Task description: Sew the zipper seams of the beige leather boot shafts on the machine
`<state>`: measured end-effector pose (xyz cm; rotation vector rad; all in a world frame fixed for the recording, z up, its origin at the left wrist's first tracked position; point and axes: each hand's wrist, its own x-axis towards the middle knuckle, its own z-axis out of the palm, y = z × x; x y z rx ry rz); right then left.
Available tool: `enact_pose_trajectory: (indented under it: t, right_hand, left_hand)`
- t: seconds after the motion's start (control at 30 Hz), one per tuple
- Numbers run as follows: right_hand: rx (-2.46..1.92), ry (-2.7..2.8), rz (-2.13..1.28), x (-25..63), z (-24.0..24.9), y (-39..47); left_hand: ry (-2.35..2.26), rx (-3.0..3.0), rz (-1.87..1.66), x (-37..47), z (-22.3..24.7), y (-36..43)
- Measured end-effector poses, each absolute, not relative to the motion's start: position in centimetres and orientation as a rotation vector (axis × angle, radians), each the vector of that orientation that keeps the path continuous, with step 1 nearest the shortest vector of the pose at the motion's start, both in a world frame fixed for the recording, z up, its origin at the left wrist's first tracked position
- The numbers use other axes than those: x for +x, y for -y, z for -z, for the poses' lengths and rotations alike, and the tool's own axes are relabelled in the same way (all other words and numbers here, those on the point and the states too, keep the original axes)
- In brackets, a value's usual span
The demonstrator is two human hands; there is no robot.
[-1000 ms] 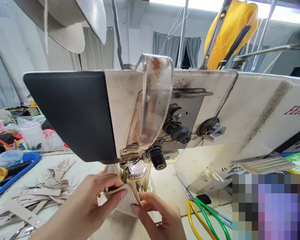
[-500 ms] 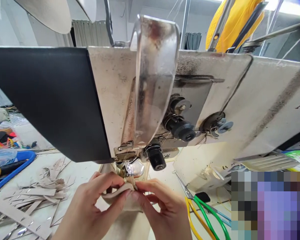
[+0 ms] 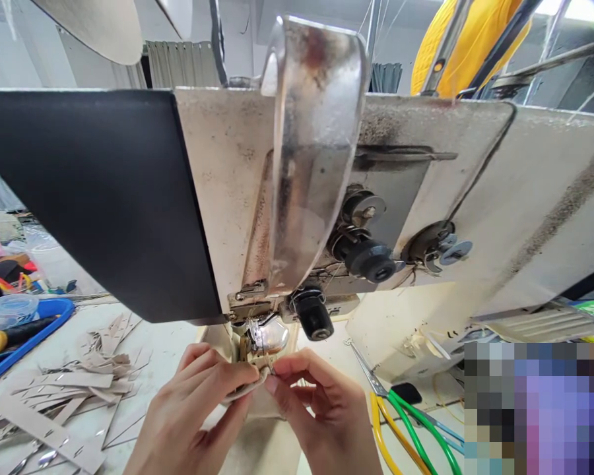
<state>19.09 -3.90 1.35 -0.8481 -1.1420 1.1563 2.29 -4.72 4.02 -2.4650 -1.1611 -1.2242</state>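
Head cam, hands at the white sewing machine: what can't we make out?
All in the head view:
- Needle tip: hidden around the folded beige cloth and the fingers of the left hand and right hand.
- Cloth layer count: folded, covered by fingertips.
- Ends of the green handle and yellow handle: cut by bottom edge.
- Top of the yellow bundle: cut by top edge.
- Lower right corner: pixelated.

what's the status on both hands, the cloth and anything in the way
left hand and right hand both pinching cloth; cloth at the needle area; scissors off to the right, not in the way
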Motion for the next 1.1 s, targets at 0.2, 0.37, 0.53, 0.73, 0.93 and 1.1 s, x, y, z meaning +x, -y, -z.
enact_pose_trajectory:
  t: [0.2,0.37,0.53,0.73,0.93,1.1]
  right_hand:
    - [-0.758,1.231,-1.121,19.4,-1.2,3.6]
    - [-0.759,1.223,-1.18,19.7,-1.5,3.7]
    - [-0.768,1.44,-1.122,20.8,-2.5,3.1]
    - [-0.844,1.355,-1.184,20.9,-1.7,2.4]
    - [-0.653,1.302,-1.276,20.8,-1.0,3.0]
    - [-0.707,1.269,-1.024,19.8,-1.2,3.2]
  left_hand:
    - [1.241,-2.467,1.24,2.3,-3.7,4.8]
    - [1.244,-2.428,1.299,2.3,-3.6,5.0]
    - [1.239,-2.465,1.296,2.6,-3.7,5.0]
    - [0.91,-2.32,1.19,3.6,-3.0,5.4]
    - [1.223,-2.47,1.225,2.4,-4.2,4.7]
    - [1.422,-2.575,1.248,2.1,-5.3,4.1]
